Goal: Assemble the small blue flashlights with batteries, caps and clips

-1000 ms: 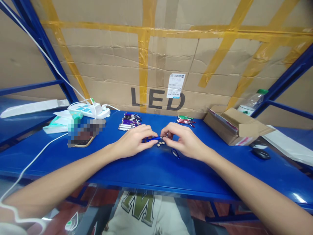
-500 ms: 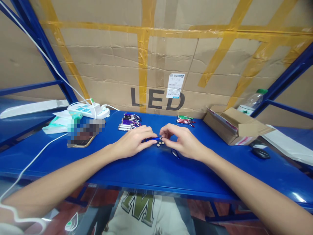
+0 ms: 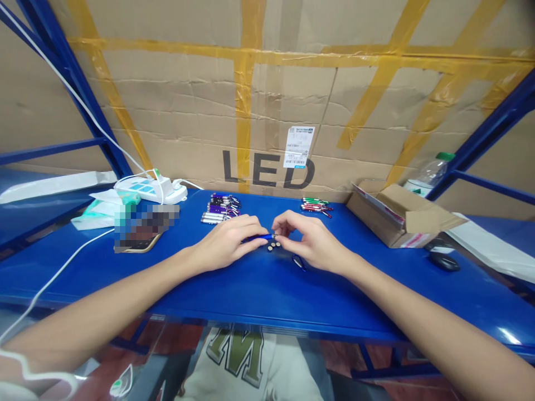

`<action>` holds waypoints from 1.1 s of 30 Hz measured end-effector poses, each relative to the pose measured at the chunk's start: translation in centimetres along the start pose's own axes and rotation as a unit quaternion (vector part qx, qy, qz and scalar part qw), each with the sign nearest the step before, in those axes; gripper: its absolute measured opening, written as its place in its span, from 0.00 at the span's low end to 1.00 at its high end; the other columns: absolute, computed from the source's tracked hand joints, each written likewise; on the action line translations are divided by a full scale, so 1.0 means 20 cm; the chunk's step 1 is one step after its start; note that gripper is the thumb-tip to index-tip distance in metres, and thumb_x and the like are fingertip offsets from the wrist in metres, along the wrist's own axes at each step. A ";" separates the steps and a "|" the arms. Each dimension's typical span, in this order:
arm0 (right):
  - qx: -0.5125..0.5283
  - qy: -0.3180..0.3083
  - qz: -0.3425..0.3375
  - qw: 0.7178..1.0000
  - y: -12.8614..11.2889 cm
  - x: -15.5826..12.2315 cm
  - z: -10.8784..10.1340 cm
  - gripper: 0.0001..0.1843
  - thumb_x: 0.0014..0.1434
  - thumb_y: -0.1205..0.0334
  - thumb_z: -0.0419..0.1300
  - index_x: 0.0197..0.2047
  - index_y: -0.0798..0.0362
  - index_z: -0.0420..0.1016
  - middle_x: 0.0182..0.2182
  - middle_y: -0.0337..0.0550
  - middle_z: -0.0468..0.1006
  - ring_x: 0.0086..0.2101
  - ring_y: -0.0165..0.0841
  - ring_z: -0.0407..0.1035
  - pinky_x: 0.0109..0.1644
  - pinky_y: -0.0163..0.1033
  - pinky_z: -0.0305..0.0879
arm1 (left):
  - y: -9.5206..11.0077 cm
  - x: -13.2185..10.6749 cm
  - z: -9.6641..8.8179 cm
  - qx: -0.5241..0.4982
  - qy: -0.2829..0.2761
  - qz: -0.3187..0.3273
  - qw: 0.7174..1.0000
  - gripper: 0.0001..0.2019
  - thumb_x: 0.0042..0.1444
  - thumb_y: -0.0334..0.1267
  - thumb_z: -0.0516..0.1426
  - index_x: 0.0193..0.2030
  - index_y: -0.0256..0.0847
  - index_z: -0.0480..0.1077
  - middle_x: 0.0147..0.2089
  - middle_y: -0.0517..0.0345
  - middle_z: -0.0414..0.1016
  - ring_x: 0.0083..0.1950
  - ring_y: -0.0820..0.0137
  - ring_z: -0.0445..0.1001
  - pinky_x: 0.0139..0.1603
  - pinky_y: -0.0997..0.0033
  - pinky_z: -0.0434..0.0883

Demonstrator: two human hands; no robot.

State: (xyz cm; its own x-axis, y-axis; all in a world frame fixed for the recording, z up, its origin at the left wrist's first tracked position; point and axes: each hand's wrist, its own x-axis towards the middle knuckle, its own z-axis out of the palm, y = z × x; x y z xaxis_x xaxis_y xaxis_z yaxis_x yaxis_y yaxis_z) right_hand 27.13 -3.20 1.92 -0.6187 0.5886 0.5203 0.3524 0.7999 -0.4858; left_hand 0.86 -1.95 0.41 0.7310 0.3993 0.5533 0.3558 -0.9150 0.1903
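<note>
My left hand (image 3: 232, 239) is closed around a slim blue flashlight tube (image 3: 262, 237), which lies level with its end pointing right. The fingers of my right hand (image 3: 307, 238) are pinched together at that end; whatever small thing they grip is hidden. Just below the tube, several silver button cells (image 3: 271, 247) lie on the blue table (image 3: 259, 295). A dark blue carabiner clip (image 3: 298, 262) rests under my right palm, apart from the tube.
Beyond my left hand are several mini flashlights (image 3: 220, 208) in blue, black, purple and silver. Green and red ones (image 3: 316, 207) lie farther right. A phone (image 3: 146, 234) and power strip (image 3: 152, 189) sit left; an open carton (image 3: 403, 214), mouse (image 3: 445, 262) and bottle (image 3: 432, 170) sit right.
Both hands stay in nearly the same pose at the tube's end. The whole view has shifted very slightly; nothing on the table has visibly moved.
</note>
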 end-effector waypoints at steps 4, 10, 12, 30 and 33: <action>-0.009 -0.003 -0.005 1.000 0.00 0.00 0.00 0.06 0.70 0.70 0.61 0.47 0.49 0.71 0.41 0.40 0.79 0.38 0.33 0.74 0.45 0.38 0.71 | 0.00 -0.01 0.00 -0.001 -0.013 -0.006 1.000 0.14 0.79 0.41 0.54 0.58 0.36 0.77 0.48 0.49 0.79 0.49 0.64 0.78 0.52 0.65 0.73; -0.019 0.007 -0.017 1.000 0.00 0.00 0.00 0.06 0.71 0.69 0.60 0.47 0.48 0.71 0.41 0.40 0.78 0.40 0.34 0.73 0.46 0.39 0.71 | 0.00 -0.01 -0.01 -0.011 -0.013 -0.012 1.000 0.14 0.79 0.40 0.53 0.59 0.36 0.76 0.49 0.50 0.78 0.49 0.64 0.78 0.53 0.66 0.73; -0.012 0.012 -0.009 1.000 0.00 0.00 0.00 0.06 0.70 0.69 0.60 0.47 0.48 0.71 0.41 0.40 0.78 0.39 0.33 0.73 0.46 0.39 0.70 | 0.00 0.00 -0.01 -0.015 -0.008 -0.016 1.000 0.13 0.79 0.39 0.54 0.58 0.36 0.76 0.48 0.51 0.77 0.48 0.65 0.78 0.52 0.66 0.73; 0.267 0.028 0.205 0.941 0.01 0.03 0.04 0.15 0.58 0.56 0.74 0.40 0.50 0.73 0.32 0.37 0.80 0.33 0.32 0.75 0.39 0.39 0.71 | 0.00 0.00 -0.02 0.082 0.050 0.063 0.993 0.09 0.77 0.38 0.57 0.53 0.37 0.77 0.45 0.50 0.80 0.46 0.64 0.78 0.49 0.64 0.74; 0.333 0.017 0.270 0.903 0.01 0.04 0.04 0.20 0.53 0.55 0.79 0.39 0.51 0.74 0.29 0.36 0.81 0.30 0.32 0.77 0.37 0.38 0.72 | -0.01 0.00 -0.02 0.140 0.057 0.087 0.985 0.09 0.77 0.38 0.56 0.53 0.37 0.76 0.45 0.50 0.81 0.45 0.64 0.78 0.46 0.64 0.71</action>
State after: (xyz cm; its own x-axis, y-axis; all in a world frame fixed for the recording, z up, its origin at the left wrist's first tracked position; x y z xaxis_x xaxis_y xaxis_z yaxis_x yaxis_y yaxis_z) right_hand 26.17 -2.70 1.62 -0.4570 0.8841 0.0973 0.0889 0.1542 -0.9840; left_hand 0.58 -1.88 0.62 0.7308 0.2143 0.6480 0.3894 -0.9107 -0.1380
